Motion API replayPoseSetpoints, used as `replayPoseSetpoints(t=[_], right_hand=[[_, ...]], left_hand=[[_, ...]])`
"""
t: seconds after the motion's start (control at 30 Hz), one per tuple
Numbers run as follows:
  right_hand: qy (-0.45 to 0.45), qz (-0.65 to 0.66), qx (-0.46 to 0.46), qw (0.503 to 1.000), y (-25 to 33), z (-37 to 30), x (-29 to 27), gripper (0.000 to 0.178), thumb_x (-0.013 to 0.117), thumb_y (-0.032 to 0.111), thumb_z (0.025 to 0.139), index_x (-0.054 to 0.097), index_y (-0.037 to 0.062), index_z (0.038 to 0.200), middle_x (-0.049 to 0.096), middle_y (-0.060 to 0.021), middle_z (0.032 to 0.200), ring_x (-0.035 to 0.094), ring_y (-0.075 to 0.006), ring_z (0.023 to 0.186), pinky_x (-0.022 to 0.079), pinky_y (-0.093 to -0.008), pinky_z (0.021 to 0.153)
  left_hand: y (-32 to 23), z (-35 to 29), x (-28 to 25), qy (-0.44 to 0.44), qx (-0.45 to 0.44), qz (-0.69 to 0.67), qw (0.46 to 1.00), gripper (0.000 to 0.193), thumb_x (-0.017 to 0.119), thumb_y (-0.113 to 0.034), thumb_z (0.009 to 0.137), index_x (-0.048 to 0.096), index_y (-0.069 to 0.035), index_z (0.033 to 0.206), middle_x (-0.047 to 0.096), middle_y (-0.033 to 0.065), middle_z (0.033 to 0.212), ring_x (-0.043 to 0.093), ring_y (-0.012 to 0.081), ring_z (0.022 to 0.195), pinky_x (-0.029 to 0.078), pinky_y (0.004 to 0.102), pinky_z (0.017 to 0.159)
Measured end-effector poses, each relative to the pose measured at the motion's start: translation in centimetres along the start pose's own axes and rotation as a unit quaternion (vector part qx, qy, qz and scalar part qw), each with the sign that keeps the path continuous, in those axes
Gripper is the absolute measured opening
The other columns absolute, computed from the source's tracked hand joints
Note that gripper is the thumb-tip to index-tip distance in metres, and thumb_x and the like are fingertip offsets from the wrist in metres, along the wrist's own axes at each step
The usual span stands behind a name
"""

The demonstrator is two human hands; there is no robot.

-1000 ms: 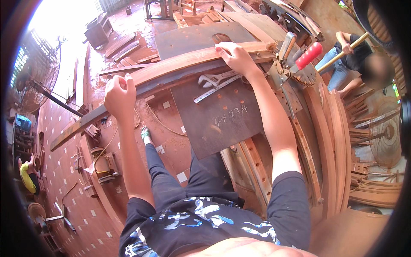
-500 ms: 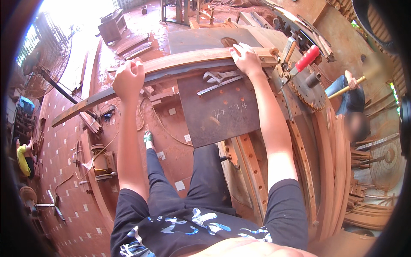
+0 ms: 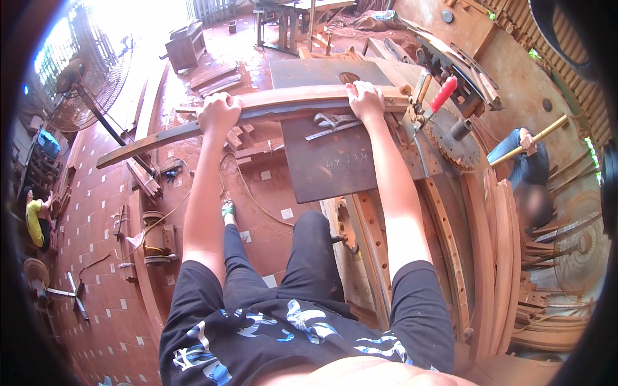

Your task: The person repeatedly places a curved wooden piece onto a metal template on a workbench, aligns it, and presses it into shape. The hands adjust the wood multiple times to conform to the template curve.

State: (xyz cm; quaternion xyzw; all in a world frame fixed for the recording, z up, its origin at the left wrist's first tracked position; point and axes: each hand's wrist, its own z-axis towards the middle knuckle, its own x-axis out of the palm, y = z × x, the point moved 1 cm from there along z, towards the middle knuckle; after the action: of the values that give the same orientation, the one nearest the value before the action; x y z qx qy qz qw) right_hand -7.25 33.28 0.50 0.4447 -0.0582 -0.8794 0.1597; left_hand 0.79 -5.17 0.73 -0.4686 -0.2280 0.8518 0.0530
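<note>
A long, slightly curved wooden strip [image 3: 283,96] lies along a darker, longer board [image 3: 148,139] that juts out past its left end. My left hand [image 3: 220,113] is closed over the two pieces, its fingers wrapped over the far edge. Toward the other end, my right hand [image 3: 365,101] grips the strip with fingers bent over its top. Right of that hand stands a toggle clamp with a red handle [image 3: 443,94]. Beyond it is a toothed circular saw blade [image 3: 454,145]. An adjustable wrench [image 3: 336,120] and a metal ruler [image 3: 332,131] lie on the dark metal saw table [image 3: 341,167], near my right forearm.
Curved timber pieces [image 3: 503,257] stand on the right, where another person's hand [image 3: 528,141] holds a wooden handle [image 3: 537,138]. A standing fan [image 3: 77,96] is at the left. A cable [image 3: 254,196] and an offcut stack [image 3: 145,178] lie on the tiled floor.
My view has shifted, so the fan and floor items appear farther right. My hands appear closer together in the picture, and both still grip the strip.
</note>
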Motion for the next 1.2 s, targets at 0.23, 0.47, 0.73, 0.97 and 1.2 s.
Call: replayPoseSetpoints(t=[0.23,0.47,0.73,0.97,1.2], right_hand=[[0.063,0.000,0.019,0.998,0.6,-0.1,-1.5,0.048,0.051,0.049,0.103,0.069,0.0113,0.127,0.068,-0.0132,0.131,0.057,-0.0312,0.132,0.035,-0.0475,0.117],[0.030,0.036,0.003,0.999,-0.1,0.3,-1.7,0.034,0.063,0.041,0.096,0.075,0.0105,0.106,0.073,-0.0152,0.106,0.066,-0.0337,0.111,0.046,-0.0467,0.104],[0.049,0.051,-0.016,0.997,-1.2,1.0,-1.2,0.033,0.069,0.035,0.094,0.076,0.0080,0.112,0.073,-0.0204,0.109,0.068,-0.0378,0.107,0.051,-0.0467,0.098],[0.040,0.120,-0.016,0.992,-0.2,1.5,-3.4,0.028,0.069,0.027,0.095,0.076,0.0024,0.108,0.073,-0.0190,0.111,0.066,-0.0352,0.113,0.051,-0.0435,0.100],[0.119,0.165,-0.054,0.978,2.5,0.3,-4.7,0.031,0.065,0.029,0.101,0.074,0.0026,0.115,0.066,-0.0162,0.133,0.058,-0.0332,0.128,0.045,-0.0437,0.110]], left_hand=[[-0.5,-1.2,-1.8,0.003,-0.002,0.000,1.000,0.036,0.060,-0.043,0.092,0.076,-0.012,0.095,0.074,0.0104,0.112,0.065,0.0309,0.113,0.048,0.0471,0.099],[0.3,-1.3,-0.3,-0.072,0.044,0.027,0.996,0.039,0.063,-0.045,0.092,0.078,-0.011,0.104,0.074,0.0085,0.113,0.067,0.0289,0.112,0.050,0.0459,0.096],[0.4,-1.5,0.1,-0.087,0.058,0.009,0.994,0.042,0.064,-0.046,0.092,0.079,-0.009,0.103,0.074,0.0088,0.111,0.068,0.0278,0.110,0.051,0.0460,0.093],[-0.2,-1.7,-0.7,-0.147,0.066,-0.033,0.986,0.033,0.069,-0.038,0.091,0.078,-0.008,0.100,0.075,0.0084,0.110,0.067,0.0281,0.110,0.050,0.0460,0.095],[0.4,-1.5,-0.2,-0.152,0.064,-0.053,0.985,0.028,0.069,-0.031,0.090,0.079,-0.007,0.100,0.076,0.0087,0.109,0.067,0.0295,0.112,0.050,0.0457,0.098]])
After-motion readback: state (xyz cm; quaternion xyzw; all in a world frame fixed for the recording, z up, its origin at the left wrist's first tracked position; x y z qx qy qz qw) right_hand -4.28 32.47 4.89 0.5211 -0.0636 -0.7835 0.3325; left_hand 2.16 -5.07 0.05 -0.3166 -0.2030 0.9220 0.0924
